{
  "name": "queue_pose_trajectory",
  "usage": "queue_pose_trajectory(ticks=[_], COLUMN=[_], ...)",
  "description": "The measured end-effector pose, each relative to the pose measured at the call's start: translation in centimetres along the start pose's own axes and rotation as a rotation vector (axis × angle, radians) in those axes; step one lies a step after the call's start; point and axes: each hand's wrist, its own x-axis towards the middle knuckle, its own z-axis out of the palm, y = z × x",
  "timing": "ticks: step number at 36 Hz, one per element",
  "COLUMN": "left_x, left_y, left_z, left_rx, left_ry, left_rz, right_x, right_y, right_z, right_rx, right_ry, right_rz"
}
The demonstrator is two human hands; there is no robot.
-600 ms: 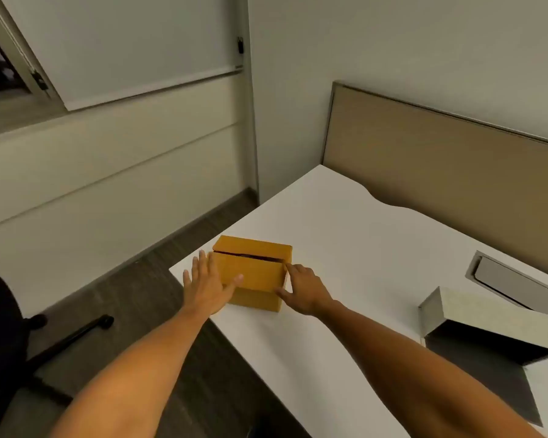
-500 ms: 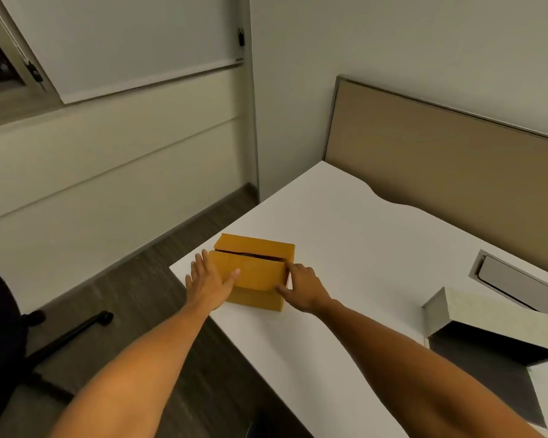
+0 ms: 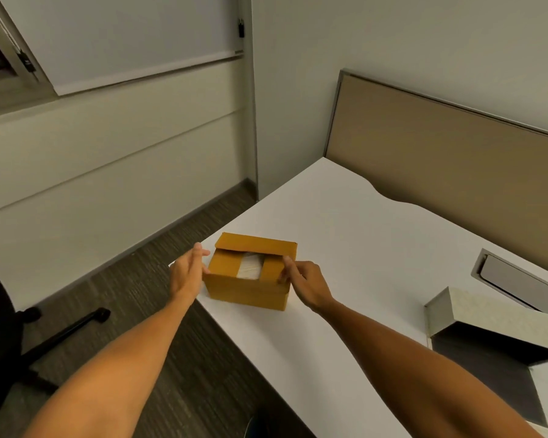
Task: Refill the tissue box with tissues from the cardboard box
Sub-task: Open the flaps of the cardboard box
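On the white counter (image 3: 345, 235) the cardboard box (image 3: 250, 275) sits at the near-left corner, tissues (image 3: 250, 265) showing. My left hand (image 3: 187, 273) is spread against its side; my right hand (image 3: 304, 281) pinches a flap. I should fold all flaps fully outward.

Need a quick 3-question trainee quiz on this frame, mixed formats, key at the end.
1. True or false: the brown cardboard box on the white desk is fully closed.
2. Multiple choice: what shows through the gap in the box top? A) white tissues B) a black cable C) nothing
3. Short answer: which of the hands touches the box's right edge, and where does the grey rectangular tissue box sit relative to the cardboard box?

Key
1. False: one flap is folded down, and the inner flaps leave a gap.
2. A
3. The right hand; the left hand is at the left corner. The tissue box lies to the right, apart.
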Motion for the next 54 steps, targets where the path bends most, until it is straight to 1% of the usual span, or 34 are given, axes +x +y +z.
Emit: queue_pose_trajectory(ticks=[3, 6, 10, 13, 15, 17, 23, 28, 32, 34, 38, 42, 44, 47, 50, 52, 54], left_x=[0.3, 0.3, 0.3, -0.1, -0.3, -0.5, -0.8, -0.2, 0.3, 0.1, -0.2, 0.5, 0.9, 1.5, 2.0, 2.4, 2.7], left_y=[-0.8, -1.2, -1.6, -1.7, -1.7, -1.7, -1.2, -0.5, -0.5, -0.4, -0.1, 0.0, 0.1, 0.0, -0.7, -1.5, -2.3], left_z=[-1.0, -1.3, -0.1, 1.2, 2.0, 2.6, 4.3, 5.1, 5.1, 5.1, 4.6, 3.7, 3.4, 2.9, 2.6, 2.4, 2.3], left_rx=[0.067, 0.236, 0.463, 0.522, 0.599, 0.686, 0.880, 0.946, 0.852, 0.776, 0.593, 0.531, 0.424, 0.083, -0.160, -0.257, -0.276], left_ry=[-0.141, -0.227, -0.309, -0.303, -0.282, -0.242, -0.092, -0.089, -0.130, -0.122, -0.060, -0.030, 0.007, 0.126, 0.207, 0.252, 0.276], left_rz=[-0.017, 0.016, 0.070, 0.121, 0.150, 0.176, 0.171, 0.065, 0.023, 0.041, 0.072, 0.047, -0.011, -0.199, -0.332, -0.388, -0.417], right_x=[-0.2, -0.3, -0.4, -0.5, -0.7, -0.8, -0.4, 0.7, 1.4, 1.6, 1.6, 1.4, 1.3, 1.1, 0.6, 0.3, -0.2], right_y=[-0.2, -0.4, -0.3, -0.1, -0.1, -0.1, -0.8, -2.0, -2.1, -2.1, -2.3, -2.7, -2.9, -2.5, -1.4, -0.4, 0.5], right_z=[0.1, 0.7, 1.8, 2.5, 2.8, 3.2, 4.6, 4.6, 3.9, 3.8, 3.6, 2.3, 1.4, 0.1, -1.1, -1.6, -2.0], right_rx=[-0.101, -0.283, -0.515, -0.687, -0.744, -0.764, -0.859, -0.923, -1.028, -1.006, -0.843, -0.771, -0.737, -0.687, -0.595, -0.543, -0.494], right_ry=[-0.117, -0.236, -0.349, -0.372, -0.377, -0.380, -0.378, -0.415, -0.426, -0.399, -0.237, -0.121, -0.074, -0.040, 0.017, 0.030, 0.010], right_rz=[0.004, 0.002, -0.087, -0.188, -0.212, -0.185, -0.128, -0.048, -0.080, -0.098, -0.136, -0.099, -0.057, -0.017, 0.049, 0.122, 0.202])
